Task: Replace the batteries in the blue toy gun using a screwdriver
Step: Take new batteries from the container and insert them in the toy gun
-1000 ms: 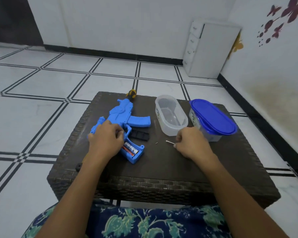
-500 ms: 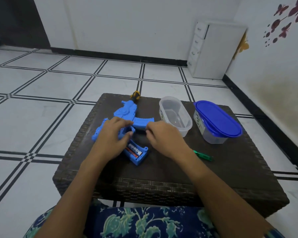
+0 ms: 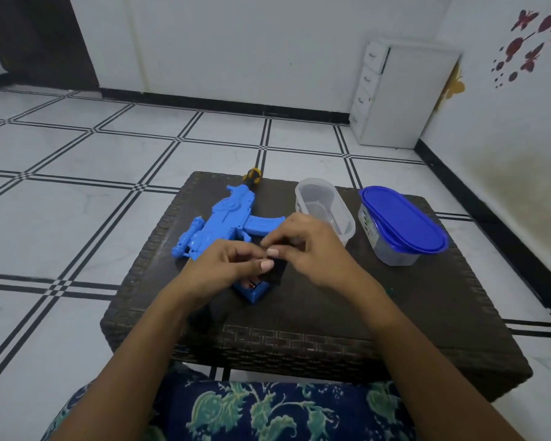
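On a dark woven table (image 3: 331, 313), the gun (image 3: 226, 224) is laid flat on its side in the left half, with its muzzle pointed at the far edge and its grip turned toward the near edge. The open end of the grip is seen just below the hands, and something reddish shows inside it, too hidden to be named.

A black cover (image 3: 276, 270) is held over the grip by both hands. It is pinched by the left hand (image 3: 220, 268) between the thumb and curled forefinger at its left edge. Its upper edge is gripped by the bent fingertips of the right hand (image 3: 312, 249). The two hands are touching at the fingertips. Whether the cover rests on the grip or is held just above it cannot be told.

A screwdriver (image 3: 251, 176), of which only the yellow-and-black handle is visible, is lying at the far edge just beyond the muzzle. A clear tub (image 3: 303, 198) without a lid is set to the right of the gun, partly hidden behind the right hand. A lidded tub (image 3: 401, 218) with a blue top is placed beside it, further right. A white drawer unit (image 3: 404, 97) is stood in the far corner on the tiled floor (image 3: 77, 186).
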Demonstrator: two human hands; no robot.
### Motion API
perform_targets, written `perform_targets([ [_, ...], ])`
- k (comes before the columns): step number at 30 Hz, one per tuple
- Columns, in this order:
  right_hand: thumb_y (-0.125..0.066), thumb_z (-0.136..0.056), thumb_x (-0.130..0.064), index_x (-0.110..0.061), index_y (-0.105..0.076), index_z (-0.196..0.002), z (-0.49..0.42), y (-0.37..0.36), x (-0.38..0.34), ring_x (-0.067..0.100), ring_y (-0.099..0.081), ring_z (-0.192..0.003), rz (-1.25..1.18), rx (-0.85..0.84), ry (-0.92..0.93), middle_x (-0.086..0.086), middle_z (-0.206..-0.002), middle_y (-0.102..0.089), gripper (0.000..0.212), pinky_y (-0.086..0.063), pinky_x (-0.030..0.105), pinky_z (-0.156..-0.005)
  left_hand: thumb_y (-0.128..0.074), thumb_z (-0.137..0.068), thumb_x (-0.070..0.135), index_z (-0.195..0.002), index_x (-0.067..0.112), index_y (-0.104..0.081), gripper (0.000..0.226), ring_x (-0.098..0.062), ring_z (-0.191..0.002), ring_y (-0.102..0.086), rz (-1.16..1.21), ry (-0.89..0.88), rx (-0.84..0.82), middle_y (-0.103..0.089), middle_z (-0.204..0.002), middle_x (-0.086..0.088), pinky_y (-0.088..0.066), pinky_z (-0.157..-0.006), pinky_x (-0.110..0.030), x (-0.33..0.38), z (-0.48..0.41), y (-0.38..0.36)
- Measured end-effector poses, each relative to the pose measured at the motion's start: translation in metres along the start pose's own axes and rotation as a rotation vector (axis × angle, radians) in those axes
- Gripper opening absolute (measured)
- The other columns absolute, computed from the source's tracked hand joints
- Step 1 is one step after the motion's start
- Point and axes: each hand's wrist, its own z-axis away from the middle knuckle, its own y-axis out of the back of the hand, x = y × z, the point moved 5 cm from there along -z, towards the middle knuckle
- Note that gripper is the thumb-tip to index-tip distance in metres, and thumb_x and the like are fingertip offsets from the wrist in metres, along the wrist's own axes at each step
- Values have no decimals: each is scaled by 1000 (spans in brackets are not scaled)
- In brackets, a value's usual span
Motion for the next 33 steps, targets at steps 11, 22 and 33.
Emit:
perform_targets([
  [11, -87, -68, -33, -17, -75, -98, 11, -22, -1, -4, -58, -64, -36, -9, -178, -10, -73, -67, 37, -42, 12, -59, -62, -87, 13, -87, -1, -70, 17, -12, -70, -70, 497, 190, 207, -73, -83, -12, -54, -60, -13, -4, 2, 4],
  [22, -84, -74, -25, -15, -79, -95, 15, -8, 3, -4, -67, -72, -112, -48, -252, -7, -80, -75, 24, -53, 18, -66, -71, -78, 24, -70, 7, -71, 20, -18, -60, -65, -13, 263, 427, -68, -63, -6, -53, -57, -26, -7, 13, 34],
  [33, -68, -87, -39, -13, -76, -89, 19, -36, -14, 20, -56, -76, 381, -247, -151, 4, -82, -61, 27, -40, 29, -61, -82, -69, 28, -67, 15, -67, 19, -12, -61, -54, -558, 118, 446, -61, -63, 0, -39, -58, -23, -8, 12, 54],
])
